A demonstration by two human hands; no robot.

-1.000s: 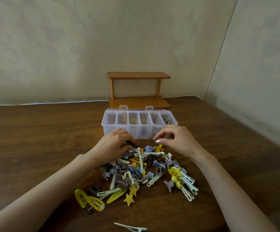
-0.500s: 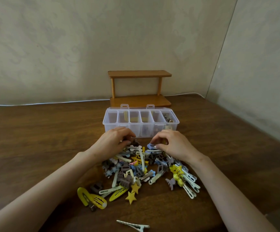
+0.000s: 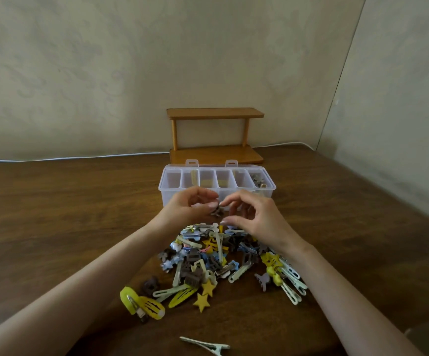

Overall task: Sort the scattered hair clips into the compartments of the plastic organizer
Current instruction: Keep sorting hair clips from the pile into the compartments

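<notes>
While above the pile (image 3: pixel 203 263), left hand (image 3: pixel 187 209) pinch-tight on grey clip (image 3: pixel 217 212), right hand (image 3: pixel 257 218) half-curled alongside, hold unclear.

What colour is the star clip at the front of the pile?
Yellow; the star clip shows best in the head view.

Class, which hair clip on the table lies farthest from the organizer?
The long pale green clip, alone nearest the camera; the rest sit in the pile closer to the organizer.

bare left hand (image 3: pixel 186 210), bare right hand (image 3: pixel 258 218), bare forearms (image 3: pixel 92 286), pale glossy fingernails (image 3: pixel 212 205)
</notes>
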